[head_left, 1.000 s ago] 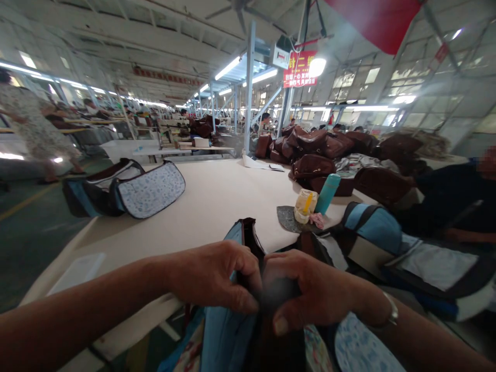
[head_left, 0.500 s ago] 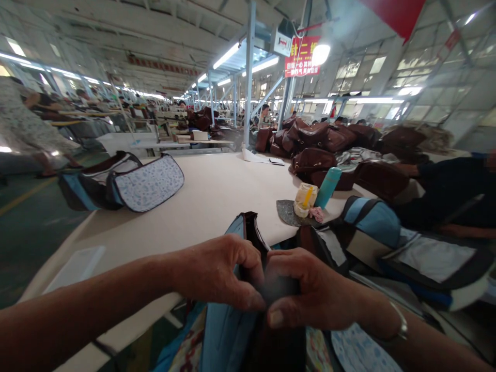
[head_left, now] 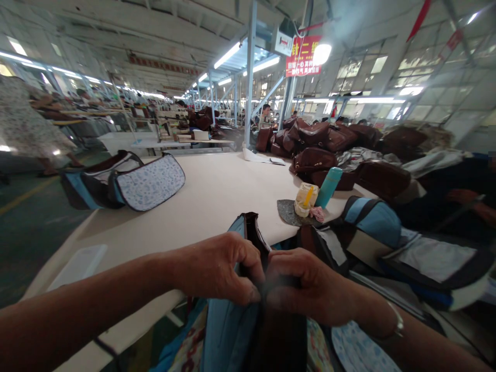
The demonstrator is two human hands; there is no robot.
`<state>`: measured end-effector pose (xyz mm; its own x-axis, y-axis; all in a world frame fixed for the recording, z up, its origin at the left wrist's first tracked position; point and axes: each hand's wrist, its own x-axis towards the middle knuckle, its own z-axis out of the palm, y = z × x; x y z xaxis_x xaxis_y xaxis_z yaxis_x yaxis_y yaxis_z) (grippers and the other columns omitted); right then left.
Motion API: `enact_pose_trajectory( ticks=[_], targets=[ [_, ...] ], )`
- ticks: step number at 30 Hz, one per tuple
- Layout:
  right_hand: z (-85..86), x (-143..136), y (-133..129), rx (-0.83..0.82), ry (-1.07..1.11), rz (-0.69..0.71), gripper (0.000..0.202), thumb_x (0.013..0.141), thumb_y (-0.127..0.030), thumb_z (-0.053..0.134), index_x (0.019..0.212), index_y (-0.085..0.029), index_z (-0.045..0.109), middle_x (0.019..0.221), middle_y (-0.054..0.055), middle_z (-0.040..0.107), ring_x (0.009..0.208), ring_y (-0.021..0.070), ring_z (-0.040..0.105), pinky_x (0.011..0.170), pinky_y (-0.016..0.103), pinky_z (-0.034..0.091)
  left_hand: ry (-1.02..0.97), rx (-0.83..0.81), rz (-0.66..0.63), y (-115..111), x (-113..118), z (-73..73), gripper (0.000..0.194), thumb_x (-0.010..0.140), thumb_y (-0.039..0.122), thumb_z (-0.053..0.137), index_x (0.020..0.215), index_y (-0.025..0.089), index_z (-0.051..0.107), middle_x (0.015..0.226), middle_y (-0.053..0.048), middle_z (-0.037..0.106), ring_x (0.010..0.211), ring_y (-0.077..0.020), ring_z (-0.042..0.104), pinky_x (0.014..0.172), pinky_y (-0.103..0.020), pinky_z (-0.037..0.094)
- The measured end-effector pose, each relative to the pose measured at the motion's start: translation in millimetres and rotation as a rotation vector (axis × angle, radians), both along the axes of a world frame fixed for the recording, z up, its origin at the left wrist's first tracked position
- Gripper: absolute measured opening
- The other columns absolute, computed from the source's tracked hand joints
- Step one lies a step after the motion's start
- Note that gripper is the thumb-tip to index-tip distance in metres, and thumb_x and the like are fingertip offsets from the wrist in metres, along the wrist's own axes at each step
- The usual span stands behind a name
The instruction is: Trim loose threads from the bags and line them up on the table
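A blue and dark brown bag piece stands on edge in front of me, its dark rim with pale piping rising past my hands. My left hand is closed on the dark edge, thumb and bent fingers pinching it. Just to the right, my right hand pinches the same edge, with a bangle on its wrist. The fingertips of both hands nearly meet, and the spot between them is blurred. Patterned cloth shows below, on both sides of the piece.
Bags with a blue-patterned flap lie on the left of the pale table. A teal bottle and a yellowish container stand at right. Beyond them are heaped brown bags; more blue bags lie nearer, beside a person in dark clothing.
My right thumb has drawn in toward the fingers at the edge. Both hands stay at nearly the same place. The person at right has shifted an arm.
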<state>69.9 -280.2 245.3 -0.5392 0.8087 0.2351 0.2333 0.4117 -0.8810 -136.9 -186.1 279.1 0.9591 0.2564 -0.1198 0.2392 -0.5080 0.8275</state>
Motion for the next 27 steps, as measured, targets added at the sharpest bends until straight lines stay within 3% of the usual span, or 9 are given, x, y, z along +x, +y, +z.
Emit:
enact_pose_trajectory(
  ticks=[6, 11, 17, 22, 27],
  targets=[
    [-4.4, -9, -5, -0.168, 0.051, -0.133, 0.034, 0.079, -0.042, 0.076, 0.079, -0.015, 0.055, 0.070, -0.004, 0.046, 0.061, 0.0086, 0.037, 0.053, 0.024, 0.027, 0.059, 0.020, -0.002, 2, 0, 3.9, 0.010, 0.075, 0.017, 0.071, 0.085, 0.015, 0.074, 0.088, 0.001, 0.071, 0.081, -0.0155, 0.063, 0.076, -0.023, 0.048],
    [-7.6, -10, -2, -0.059, 0.062, -0.088, 0.026, 0.083, -0.033, 0.074, 0.078, -0.014, 0.057, 0.074, -0.002, 0.051, 0.066, 0.0096, 0.044, 0.060, 0.025, 0.034, 0.043, 0.014, -0.046, 6, -4, 3.8, 0.014, 0.078, 0.023, 0.073, 0.088, 0.014, 0.075, 0.089, -0.001, 0.071, 0.082, -0.0162, 0.063, 0.078, -0.025, 0.048],
    [-6.2, -6, 2, 0.034, 0.045, -0.032, 0.013, 0.087, -0.023, 0.069, 0.083, -0.014, 0.061, 0.079, -0.001, 0.056, 0.071, 0.0098, 0.049, 0.066, 0.024, 0.038, 0.058, -0.006, 0.004, 6, -5, 0.3, 0.013, 0.073, 0.017, 0.070, 0.086, 0.016, 0.075, 0.087, 0.001, 0.069, 0.080, -0.0155, 0.061, 0.077, -0.025, 0.048],
    [-7.1, -11, 1, 0.023, 0.059, -0.033, 0.008, 0.087, -0.017, 0.068, 0.083, -0.014, 0.061, 0.081, -0.001, 0.057, 0.073, 0.0101, 0.051, 0.067, 0.024, 0.041, 0.043, -0.028, 0.029, 5, -7, 0.0, 0.027, 0.073, 0.039, 0.078, 0.083, 0.015, 0.073, 0.087, 0.000, 0.068, 0.080, -0.0161, 0.059, 0.077, -0.025, 0.047],
    [-10.5, -18, -1, 0.094, 0.004, -0.217, 0.017, 0.076, -0.003, 0.066, 0.069, -0.016, 0.057, 0.068, -0.005, 0.052, 0.063, 0.0076, 0.046, 0.059, 0.022, 0.034, 0.021, 0.082, 0.032, 1, -5, -2.3, 0.008, 0.078, 0.015, 0.064, 0.079, 0.014, 0.072, 0.078, 0.001, 0.066, 0.077, -0.0140, 0.060, 0.075, -0.024, 0.045]
  ],
)
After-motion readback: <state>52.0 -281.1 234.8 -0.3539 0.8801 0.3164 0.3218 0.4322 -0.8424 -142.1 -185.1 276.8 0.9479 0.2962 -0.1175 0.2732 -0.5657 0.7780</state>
